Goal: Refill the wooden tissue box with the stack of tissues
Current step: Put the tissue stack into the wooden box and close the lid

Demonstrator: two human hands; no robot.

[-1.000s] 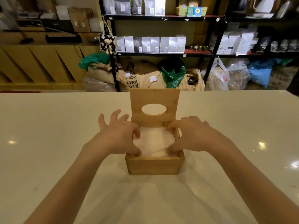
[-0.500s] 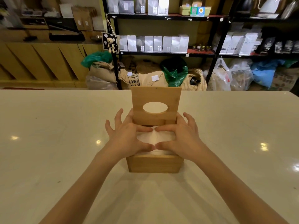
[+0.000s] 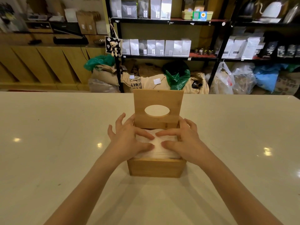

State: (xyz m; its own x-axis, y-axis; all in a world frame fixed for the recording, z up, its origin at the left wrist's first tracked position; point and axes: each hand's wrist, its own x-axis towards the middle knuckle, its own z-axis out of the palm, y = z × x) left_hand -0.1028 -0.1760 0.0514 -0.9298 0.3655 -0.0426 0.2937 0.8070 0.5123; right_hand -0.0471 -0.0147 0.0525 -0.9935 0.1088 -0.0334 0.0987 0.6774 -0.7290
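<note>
A wooden tissue box [image 3: 155, 168] stands at the middle of the white table, its hinged lid [image 3: 158, 108] with an oval hole raised upright at the back. A white stack of tissues [image 3: 158, 150] fills the box to the rim. My left hand [image 3: 128, 140] lies over the box's left side, thumb and forefinger stretched flat onto the tissues. My right hand [image 3: 185, 142] mirrors it from the right side. The fingertips of both hands almost meet over the middle of the stack. Both hands press down with straight fingers.
The white table [image 3: 48, 143] spreads wide on both sides of the box. Behind its far edge stand black shelves [image 3: 162, 20] with silver pouches, and sacks and plastic bags [image 3: 227, 78] on the floor. A wooden counter [image 3: 40, 65] is at the back left.
My hands moved from the box's side edges inward over the tissues. Thumbs and forefingers now lie flatter on the stack, and the stack's top looks smoothed.
</note>
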